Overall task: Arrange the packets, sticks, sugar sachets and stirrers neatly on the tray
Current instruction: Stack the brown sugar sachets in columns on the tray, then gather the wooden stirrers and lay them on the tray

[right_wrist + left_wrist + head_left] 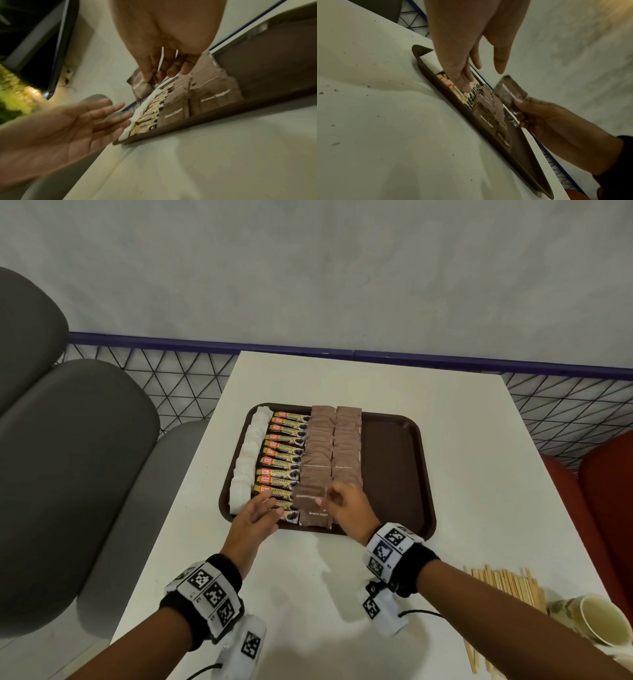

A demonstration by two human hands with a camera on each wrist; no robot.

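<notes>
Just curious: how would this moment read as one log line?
right hand pinches brown sugar sachet above tray | left hand open over coffee sticks | stirrers off tray

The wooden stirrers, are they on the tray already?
No, the wooden stirrers lie in a loose pile on the white table, off the brown tray, beside a paper cup.

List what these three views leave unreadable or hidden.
- Stirrers: head view, cut off by the bottom edge and the right forearm.
- Cup: head view, cropped by the right edge.
- Brown sachet in the right hand: right wrist view, blurred, print unreadable.
- Tray: left wrist view, contents partly covered by the left hand.
</notes>
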